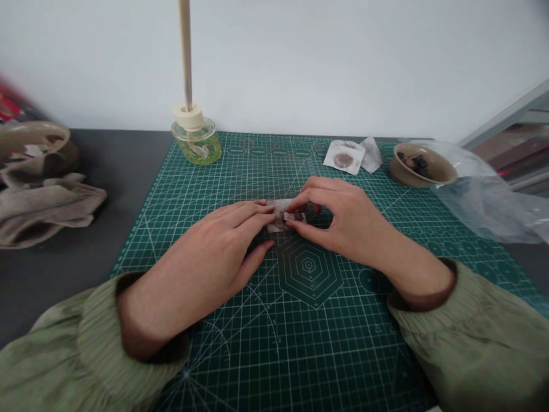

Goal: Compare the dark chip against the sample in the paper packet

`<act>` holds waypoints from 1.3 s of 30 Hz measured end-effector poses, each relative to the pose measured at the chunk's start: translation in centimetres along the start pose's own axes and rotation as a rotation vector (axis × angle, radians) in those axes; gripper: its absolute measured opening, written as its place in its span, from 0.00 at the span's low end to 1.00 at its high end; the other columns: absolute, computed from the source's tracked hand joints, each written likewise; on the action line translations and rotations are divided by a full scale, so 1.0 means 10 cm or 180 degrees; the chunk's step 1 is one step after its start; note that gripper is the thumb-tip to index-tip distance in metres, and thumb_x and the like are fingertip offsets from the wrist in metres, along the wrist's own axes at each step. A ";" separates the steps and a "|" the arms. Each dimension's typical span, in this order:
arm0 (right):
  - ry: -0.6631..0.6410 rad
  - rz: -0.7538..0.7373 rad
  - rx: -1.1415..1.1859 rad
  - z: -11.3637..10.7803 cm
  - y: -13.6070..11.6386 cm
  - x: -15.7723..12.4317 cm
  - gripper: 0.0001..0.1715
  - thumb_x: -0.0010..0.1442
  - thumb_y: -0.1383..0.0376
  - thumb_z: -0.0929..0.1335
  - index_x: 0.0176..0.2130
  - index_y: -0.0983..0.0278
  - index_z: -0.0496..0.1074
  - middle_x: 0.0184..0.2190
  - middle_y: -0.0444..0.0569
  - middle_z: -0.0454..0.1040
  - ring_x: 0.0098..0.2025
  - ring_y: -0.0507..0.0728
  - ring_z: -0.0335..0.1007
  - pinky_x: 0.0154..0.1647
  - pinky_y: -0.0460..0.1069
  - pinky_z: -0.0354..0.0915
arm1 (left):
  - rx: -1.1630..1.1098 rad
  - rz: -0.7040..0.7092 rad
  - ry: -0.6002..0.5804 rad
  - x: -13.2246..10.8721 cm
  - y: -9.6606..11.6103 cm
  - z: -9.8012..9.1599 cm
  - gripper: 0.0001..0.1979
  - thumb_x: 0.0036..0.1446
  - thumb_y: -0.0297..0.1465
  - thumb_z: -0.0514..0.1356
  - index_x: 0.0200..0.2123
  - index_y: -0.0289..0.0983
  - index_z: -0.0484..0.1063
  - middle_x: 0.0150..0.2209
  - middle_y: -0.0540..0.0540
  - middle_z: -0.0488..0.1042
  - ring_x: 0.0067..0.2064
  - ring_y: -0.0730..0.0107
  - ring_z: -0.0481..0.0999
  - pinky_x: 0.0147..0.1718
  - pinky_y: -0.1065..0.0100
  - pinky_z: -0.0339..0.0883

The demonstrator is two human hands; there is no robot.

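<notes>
You are pinching a small folded paper packet (283, 215) between the fingertips of your left hand (206, 254) and right hand (343, 220), the hands together at the packet, over the green cutting mat (309, 272). At 9 o'clock, a beige cloth (45, 209) is lying on the dark tabletop (124, 189). At 3 o'clock, a clear plastic bag (484, 203) is spreading. Farther off, a ceramic bowl (422, 165) is sitting at 2 o'clock, two paper sachets (351, 155) are lying at 1 o'clock, and a glass jar (196, 143) holding a wooden stick (186, 51) is standing at 11 o'clock.

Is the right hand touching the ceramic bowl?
No, the right hand pinches a folded paper packet at the middle of the cutting mat, and the ceramic bowl sits apart near the mat's far edge.
</notes>
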State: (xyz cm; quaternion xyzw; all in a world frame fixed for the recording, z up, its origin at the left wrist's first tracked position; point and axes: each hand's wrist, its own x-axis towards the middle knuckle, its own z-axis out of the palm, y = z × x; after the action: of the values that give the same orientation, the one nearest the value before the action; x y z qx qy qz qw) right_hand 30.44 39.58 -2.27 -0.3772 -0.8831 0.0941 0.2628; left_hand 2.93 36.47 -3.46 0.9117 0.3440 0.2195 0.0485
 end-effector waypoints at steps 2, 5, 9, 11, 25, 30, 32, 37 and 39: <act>-0.0005 0.0014 0.0011 0.01 0.01 0.00 0.06 0.71 0.66 0.78 0.47 0.67 0.86 0.42 0.52 0.85 0.41 0.62 0.80 0.46 0.57 0.69 | -0.0038 -0.0005 -0.0009 0.00 0.01 0.00 0.22 0.81 0.33 0.62 0.71 0.31 0.78 0.70 0.30 0.84 0.70 0.38 0.85 0.72 0.34 0.81; -0.0013 0.0036 0.0031 0.02 0.02 0.01 0.06 0.70 0.66 0.78 0.47 0.66 0.87 0.41 0.52 0.85 0.39 0.61 0.79 0.45 0.56 0.69 | -0.0063 -0.0001 -0.0022 0.00 0.02 0.00 0.23 0.80 0.32 0.62 0.72 0.31 0.78 0.70 0.29 0.83 0.70 0.36 0.85 0.71 0.32 0.81; -0.0067 0.0095 0.0113 0.03 0.04 0.02 0.06 0.71 0.64 0.77 0.46 0.64 0.87 0.41 0.52 0.84 0.38 0.60 0.78 0.43 0.55 0.69 | 0.0031 0.0078 -0.0039 0.03 0.03 -0.02 0.22 0.79 0.31 0.61 0.70 0.28 0.78 0.69 0.26 0.83 0.69 0.36 0.85 0.70 0.34 0.82; -0.0068 0.0097 0.0138 0.04 0.04 0.02 0.06 0.71 0.64 0.77 0.46 0.63 0.86 0.40 0.51 0.84 0.38 0.59 0.77 0.42 0.54 0.68 | 0.0051 0.0121 -0.0035 0.04 0.03 -0.03 0.22 0.79 0.31 0.61 0.69 0.27 0.79 0.68 0.26 0.84 0.68 0.36 0.86 0.70 0.36 0.83; -0.0007 -0.0015 0.0360 0.07 0.07 0.04 0.04 0.69 0.66 0.77 0.44 0.65 0.85 0.38 0.48 0.81 0.37 0.57 0.74 0.40 0.53 0.66 | 0.0074 0.0163 -0.0142 0.05 -0.01 -0.05 0.22 0.81 0.33 0.58 0.69 0.29 0.78 0.68 0.26 0.83 0.68 0.34 0.86 0.67 0.34 0.85; -0.0091 0.0075 0.0382 0.05 0.08 0.02 0.05 0.70 0.64 0.78 0.45 0.63 0.85 0.38 0.46 0.80 0.35 0.56 0.72 0.38 0.53 0.63 | 0.0019 0.0105 -0.0155 0.04 -0.01 -0.06 0.22 0.81 0.34 0.57 0.70 0.32 0.79 0.70 0.28 0.83 0.69 0.34 0.85 0.69 0.35 0.84; -0.0022 0.0099 0.0284 0.04 0.09 0.02 0.04 0.69 0.66 0.79 0.44 0.63 0.85 0.36 0.46 0.80 0.35 0.56 0.71 0.39 0.53 0.63 | 0.0018 0.0115 -0.0159 0.04 -0.01 -0.06 0.22 0.81 0.33 0.57 0.69 0.32 0.79 0.69 0.28 0.83 0.68 0.34 0.85 0.69 0.35 0.83; -0.0035 0.0059 0.0409 0.05 0.07 0.02 0.03 0.70 0.65 0.78 0.44 0.63 0.84 0.39 0.48 0.81 0.37 0.58 0.74 0.41 0.53 0.65 | -0.0112 0.0093 -0.0109 0.03 -0.01 -0.05 0.22 0.80 0.34 0.58 0.69 0.35 0.80 0.69 0.30 0.83 0.69 0.33 0.85 0.69 0.33 0.83; -0.0086 0.0078 0.0449 0.04 0.06 0.01 0.04 0.70 0.64 0.78 0.44 0.62 0.84 0.39 0.47 0.81 0.36 0.57 0.73 0.39 0.53 0.64 | -0.0098 0.0111 -0.0103 0.02 -0.01 -0.05 0.22 0.81 0.34 0.58 0.69 0.35 0.80 0.69 0.29 0.83 0.69 0.33 0.85 0.69 0.32 0.83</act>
State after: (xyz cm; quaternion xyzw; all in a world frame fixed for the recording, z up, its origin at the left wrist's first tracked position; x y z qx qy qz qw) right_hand 30.57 40.09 -2.83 -0.3672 -0.8731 0.1643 0.2755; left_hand 2.85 36.65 -2.95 0.9201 0.3238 0.2108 0.0642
